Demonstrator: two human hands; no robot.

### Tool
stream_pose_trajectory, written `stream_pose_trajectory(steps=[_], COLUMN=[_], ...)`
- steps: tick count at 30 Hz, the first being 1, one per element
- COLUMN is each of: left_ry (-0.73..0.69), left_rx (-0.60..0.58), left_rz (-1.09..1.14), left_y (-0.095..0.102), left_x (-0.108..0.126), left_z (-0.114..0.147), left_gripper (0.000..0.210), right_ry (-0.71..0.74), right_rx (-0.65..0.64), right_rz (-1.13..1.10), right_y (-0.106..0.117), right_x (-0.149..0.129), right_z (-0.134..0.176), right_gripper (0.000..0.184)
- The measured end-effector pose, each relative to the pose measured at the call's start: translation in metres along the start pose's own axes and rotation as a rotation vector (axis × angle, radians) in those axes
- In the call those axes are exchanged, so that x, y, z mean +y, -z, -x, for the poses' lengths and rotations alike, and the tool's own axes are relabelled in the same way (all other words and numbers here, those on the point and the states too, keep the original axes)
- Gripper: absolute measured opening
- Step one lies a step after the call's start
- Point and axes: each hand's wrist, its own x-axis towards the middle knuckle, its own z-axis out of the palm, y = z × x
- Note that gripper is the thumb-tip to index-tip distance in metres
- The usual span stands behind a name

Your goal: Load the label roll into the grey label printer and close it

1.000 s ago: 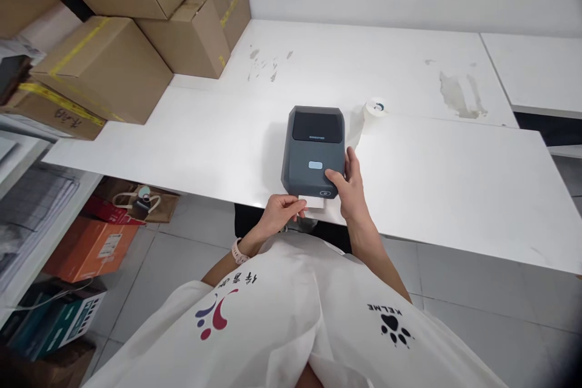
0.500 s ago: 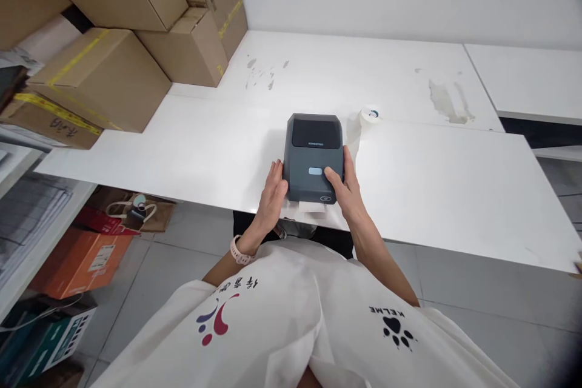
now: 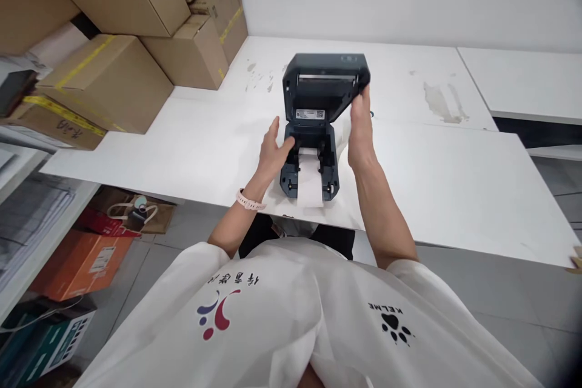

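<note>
A dark grey label printer stands on the white table with its lid raised. A strip of white label paper lies through its inside and sticks out at the front. At the printer's left wall is my left hand, its fingers apart and the thumb on the rim. My right hand is at the right edge of the lifted lid and holds it up; the fingertips are partly hidden by the lid. Behind this hand, the paper roll is mostly hidden, with only a bit of its blue core showing.
Cardboard boxes are stacked at the back left of the white table, against the wall. Grey stains mark the tabletop. On the floor at the left are an orange box and a teal box, beside a low white shelf.
The printer's lid has swung from closed to raised, showing the inside and paper strip. My right hand has moved up with the lid. My left hand has shifted up along the left side.
</note>
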Motion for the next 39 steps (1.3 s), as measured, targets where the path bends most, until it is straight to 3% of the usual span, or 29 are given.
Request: stream_pose_trajectory(steps=[3, 6, 9, 12, 14, 19, 24, 27, 29, 32, 36, 39], left_ry=[0.151, 0.171, 0.142, 0.131, 0.136, 0.125, 0.144, 0.128, 0.114, 0.114, 0.124, 0.126], left_rx=[-0.047, -0.054, -0.038, -0.036, -0.029, -0.017, -0.018, -0.009, -0.005, -0.008, -0.004, 0.000], left_rz=[-0.099, -0.156, -0.165, -0.174, -0.227, -0.394, -0.497, -0.487, -0.452, -0.389, -0.360, -0.356], left_y=[-0.009, -0.011, -0.012, -0.012, -0.013, -0.013, -0.014, -0.014, -0.014, -0.014, -0.015, -0.015], left_x=[-0.022, -0.031, -0.030, -0.028, -0.028, -0.026, -0.023, -0.024, -0.026, -0.029, -0.029, -0.028], left_z=[-0.008, -0.003, 0.002, 0.003, 0.000, -0.004, -0.004, -0.003, -0.002, -0.001, 0.000, 0.000], left_gripper=[0.099, 0.099, 0.098, 0.099, 0.098, 0.095, 0.095, 0.092, 0.090, 0.090, 0.091, 0.091], right_ry=[-0.005, 0.064, 0.121, 0.130, 0.109, 0.037, 0.054, 0.094, 0.107, 0.049, -0.174, -0.356], right_rx=[0.036, -0.002, 0.060, 0.104, -0.061, -0.847, -1.181, -1.296, -1.274, -1.078, -0.757, -0.510], right_rz=[0.024, 0.125, 0.274, 0.395, 0.534, 0.980, 0.917, 0.649, 0.346, 0.036, 0.040, 0.085], right_y=[-0.007, -0.007, -0.005, -0.008, -0.014, -0.035, -0.045, -0.023, 0.009, 0.074, 0.147, 0.165], right_x=[0.017, 0.025, 0.013, -0.008, -0.018, -0.021, -0.019, -0.023, -0.025, -0.018, 0.027, 0.072], right_z=[-0.043, -0.058, -0.040, -0.009, 0.006, 0.002, -0.021, -0.028, -0.025, -0.008, 0.025, 0.043], right_gripper=[0.098, 0.096, 0.089, 0.064, 0.050, 0.041, 0.038, 0.046, 0.052, 0.057, 0.040, 0.042])
